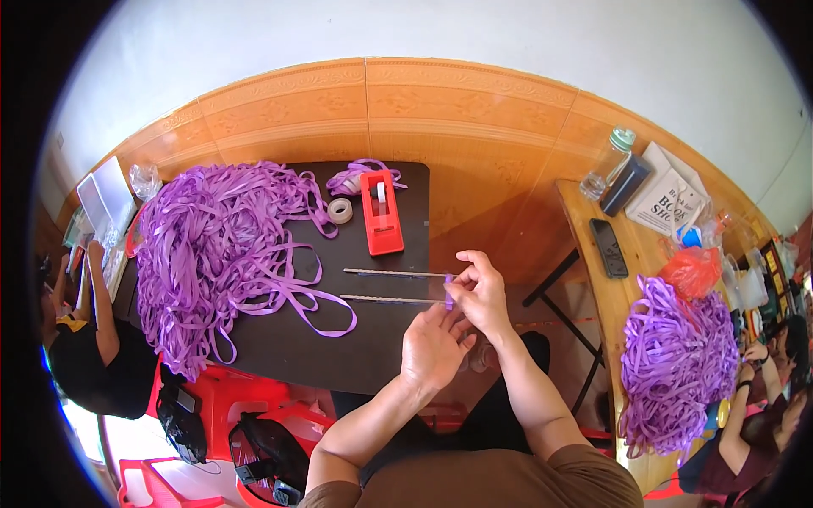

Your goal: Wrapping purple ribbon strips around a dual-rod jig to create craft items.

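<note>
Head view: at the near right edge of the dark table [373,356], the left hand [434,349] and right hand [479,292] pinch a small purple ribbon piece [449,296] between fingertips, apparently folding it, though the piece is too small to be sure. The fold seems half-formed; a firm crease comes next. The ribbon heap [212,245] lies left across the table, the red tape dispenser [381,212] farther back; bare tabletop lies between.

Both hands [457,317] pinch a purple ribbon piece [449,295] (small) beside the black table [339,339].
</note>
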Demonstrator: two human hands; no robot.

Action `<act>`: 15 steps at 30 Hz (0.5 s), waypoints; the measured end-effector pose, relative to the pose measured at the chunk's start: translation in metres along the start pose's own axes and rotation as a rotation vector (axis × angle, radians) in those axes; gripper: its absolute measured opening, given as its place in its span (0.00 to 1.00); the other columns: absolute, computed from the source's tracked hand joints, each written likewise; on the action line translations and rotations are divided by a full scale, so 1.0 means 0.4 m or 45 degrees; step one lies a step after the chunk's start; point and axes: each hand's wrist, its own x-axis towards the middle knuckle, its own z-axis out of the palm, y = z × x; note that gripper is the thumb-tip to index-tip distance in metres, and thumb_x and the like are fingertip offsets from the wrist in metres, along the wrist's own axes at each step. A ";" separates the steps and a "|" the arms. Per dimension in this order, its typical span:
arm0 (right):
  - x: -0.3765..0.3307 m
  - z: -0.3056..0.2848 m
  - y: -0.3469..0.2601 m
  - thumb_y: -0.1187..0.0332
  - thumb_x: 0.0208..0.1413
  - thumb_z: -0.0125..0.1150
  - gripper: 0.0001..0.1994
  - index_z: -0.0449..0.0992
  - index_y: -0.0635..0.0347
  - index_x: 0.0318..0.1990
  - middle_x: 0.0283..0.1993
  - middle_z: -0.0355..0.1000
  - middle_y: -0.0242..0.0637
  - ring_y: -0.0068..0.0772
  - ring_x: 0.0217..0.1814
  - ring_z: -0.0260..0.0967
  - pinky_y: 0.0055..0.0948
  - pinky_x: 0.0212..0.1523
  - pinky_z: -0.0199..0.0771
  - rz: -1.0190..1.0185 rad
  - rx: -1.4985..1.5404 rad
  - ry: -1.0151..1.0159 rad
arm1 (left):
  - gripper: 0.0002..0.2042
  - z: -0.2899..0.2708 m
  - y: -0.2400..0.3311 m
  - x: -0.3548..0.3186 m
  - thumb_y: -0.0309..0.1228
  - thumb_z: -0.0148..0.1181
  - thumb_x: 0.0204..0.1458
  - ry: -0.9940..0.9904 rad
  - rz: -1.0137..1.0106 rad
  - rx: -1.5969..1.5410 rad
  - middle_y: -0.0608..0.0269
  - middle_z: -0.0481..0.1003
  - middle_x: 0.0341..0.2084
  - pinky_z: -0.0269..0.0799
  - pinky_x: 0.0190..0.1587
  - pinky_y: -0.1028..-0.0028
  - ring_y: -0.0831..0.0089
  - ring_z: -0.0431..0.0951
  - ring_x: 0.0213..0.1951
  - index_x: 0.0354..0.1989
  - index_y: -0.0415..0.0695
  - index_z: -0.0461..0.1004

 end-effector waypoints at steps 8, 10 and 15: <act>-0.010 0.003 0.028 0.83 0.47 0.60 0.19 0.65 0.63 0.48 0.24 0.72 0.33 0.18 0.25 0.67 0.19 0.28 0.67 0.000 0.101 0.090 | 0.24 0.003 0.001 -0.001 0.46 0.47 0.54 -0.031 0.011 0.063 0.63 0.65 0.50 0.56 0.53 0.67 0.69 0.64 0.49 0.54 0.44 0.63; -0.013 0.001 0.038 0.82 0.47 0.59 0.19 0.65 0.64 0.48 0.25 0.72 0.34 0.18 0.26 0.67 0.19 0.29 0.67 0.015 0.107 0.093 | 0.24 0.001 0.002 0.002 0.46 0.47 0.54 -0.027 0.004 0.063 0.63 0.65 0.50 0.56 0.53 0.67 0.69 0.64 0.49 0.55 0.45 0.62; -0.024 0.001 0.049 0.82 0.48 0.58 0.17 0.66 0.65 0.47 0.28 0.73 0.36 0.19 0.29 0.69 0.19 0.32 0.68 0.083 0.253 0.105 | 0.24 0.003 0.001 -0.003 0.46 0.46 0.54 -0.008 -0.002 0.079 0.64 0.65 0.50 0.56 0.53 0.67 0.68 0.63 0.49 0.55 0.45 0.62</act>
